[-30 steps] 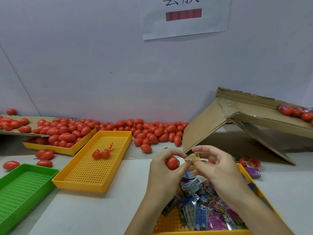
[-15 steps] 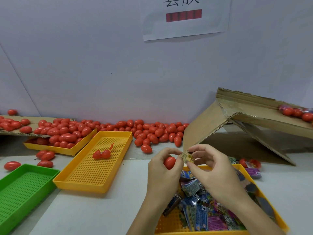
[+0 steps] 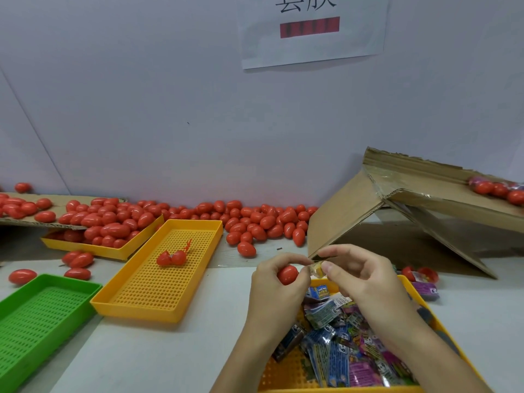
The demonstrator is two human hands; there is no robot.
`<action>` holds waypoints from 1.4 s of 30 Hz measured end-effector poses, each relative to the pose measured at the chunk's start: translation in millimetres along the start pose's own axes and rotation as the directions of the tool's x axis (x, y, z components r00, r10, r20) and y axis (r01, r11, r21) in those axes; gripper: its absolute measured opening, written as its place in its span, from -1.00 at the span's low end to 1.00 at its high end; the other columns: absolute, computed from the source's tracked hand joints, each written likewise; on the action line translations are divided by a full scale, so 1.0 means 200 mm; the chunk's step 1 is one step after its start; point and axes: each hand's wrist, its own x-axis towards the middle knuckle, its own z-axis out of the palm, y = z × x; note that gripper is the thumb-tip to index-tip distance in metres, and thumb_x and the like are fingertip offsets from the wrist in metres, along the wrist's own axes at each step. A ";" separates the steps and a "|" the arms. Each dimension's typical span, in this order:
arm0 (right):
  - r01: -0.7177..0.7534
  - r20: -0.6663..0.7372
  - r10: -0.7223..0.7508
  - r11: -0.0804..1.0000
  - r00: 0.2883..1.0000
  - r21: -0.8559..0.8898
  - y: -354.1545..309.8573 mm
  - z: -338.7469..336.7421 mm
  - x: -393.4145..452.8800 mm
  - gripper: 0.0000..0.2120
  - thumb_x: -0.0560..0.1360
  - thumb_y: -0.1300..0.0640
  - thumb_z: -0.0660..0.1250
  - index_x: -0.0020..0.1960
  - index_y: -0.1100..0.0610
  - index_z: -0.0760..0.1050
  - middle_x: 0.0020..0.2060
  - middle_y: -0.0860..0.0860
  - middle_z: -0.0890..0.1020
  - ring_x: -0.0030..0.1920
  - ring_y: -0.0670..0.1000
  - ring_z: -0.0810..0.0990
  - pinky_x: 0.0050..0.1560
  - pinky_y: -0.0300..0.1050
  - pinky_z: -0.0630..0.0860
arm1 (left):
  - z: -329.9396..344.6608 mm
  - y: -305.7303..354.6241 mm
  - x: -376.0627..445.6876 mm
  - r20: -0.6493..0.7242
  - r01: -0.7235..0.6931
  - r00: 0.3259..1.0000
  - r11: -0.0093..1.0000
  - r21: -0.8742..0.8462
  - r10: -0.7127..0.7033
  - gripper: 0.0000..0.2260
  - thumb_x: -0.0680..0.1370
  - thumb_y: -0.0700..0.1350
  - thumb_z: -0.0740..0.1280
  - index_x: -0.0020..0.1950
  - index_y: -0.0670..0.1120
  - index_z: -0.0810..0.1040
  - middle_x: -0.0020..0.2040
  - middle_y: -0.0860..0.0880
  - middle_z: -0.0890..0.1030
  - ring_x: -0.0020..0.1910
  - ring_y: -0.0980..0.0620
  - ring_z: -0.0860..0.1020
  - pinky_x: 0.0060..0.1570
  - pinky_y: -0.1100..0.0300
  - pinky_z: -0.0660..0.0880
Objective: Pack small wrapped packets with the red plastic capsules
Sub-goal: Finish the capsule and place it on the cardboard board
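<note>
My left hand (image 3: 276,290) grips a red plastic capsule (image 3: 287,274) with curled fingers. My right hand (image 3: 358,282) pinches a small folded yellowish packet (image 3: 317,269) right beside the capsule, touching its edge. Both hands hover over the far end of a yellow tray (image 3: 442,327) holding several wrapped packets (image 3: 340,350) in blue, purple and green. An open red capsule (image 3: 171,258) lies in the middle yellow tray (image 3: 158,304).
Several red capsules (image 3: 255,219) lie heaped along the wall and in a far yellow tray (image 3: 85,246). A green tray (image 3: 37,321) sits at the left. A torn cardboard box (image 3: 397,211) leans at the right, with an open capsule (image 3: 419,275) and purple packet (image 3: 425,287) below it.
The right hand has brought the folded packet closer to the capsule in the left hand. Both hands rose slightly over the packet tray.
</note>
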 end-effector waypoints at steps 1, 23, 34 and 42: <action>-0.030 -0.007 0.030 0.997 1.000 0.066 0.00 0.00 0.00 -0.84 0.52 0.17 0.42 0.00 -0.07 0.69 -0.11 -0.01 0.74 -0.13 -0.17 0.67 -0.16 -0.26 0.52 | 0.00 0.00 0.00 -0.001 -0.002 1.000 1.000 0.001 0.002 -0.85 0.52 -0.20 0.44 -0.07 0.08 0.67 -0.23 0.14 0.64 -0.21 0.20 0.61 -0.23 0.41 0.50; -0.248 0.046 0.272 0.782 0.961 0.572 0.03 0.01 0.03 -0.79 0.47 0.29 0.34 0.01 0.16 0.72 -0.18 0.11 0.70 -0.28 -0.07 0.63 -0.43 -0.30 0.47 | -0.01 0.02 -0.01 0.021 -0.064 0.998 0.998 -0.008 0.064 -0.83 0.54 -0.25 0.41 -0.17 0.00 0.68 -0.26 0.11 0.63 -0.27 0.17 0.59 -0.26 0.34 0.53; 0.012 -0.027 -0.016 0.990 0.999 -0.144 0.01 -0.02 0.00 -0.78 0.59 0.18 0.34 0.09 -0.10 0.67 -0.05 -0.17 0.72 -0.02 -0.16 0.66 -0.15 -0.26 0.54 | -0.04 0.03 0.00 0.155 0.068 0.987 0.980 -0.190 -0.039 -0.70 0.49 -0.26 0.37 -0.39 0.05 0.57 -0.49 0.14 0.45 -0.50 0.19 0.42 -0.45 0.37 0.38; 0.045 0.160 -0.042 0.999 0.986 -0.013 0.00 -0.03 0.00 -0.80 0.56 -0.05 0.34 0.12 -0.11 0.68 0.04 -0.07 0.72 0.10 -0.06 0.66 -0.05 -0.12 0.58 | -0.04 0.02 -0.01 0.285 0.111 0.956 0.982 -0.152 -0.064 -0.90 0.36 -0.10 0.32 -0.35 0.02 0.58 -0.50 0.10 0.45 -0.52 0.15 0.40 -0.42 0.20 0.38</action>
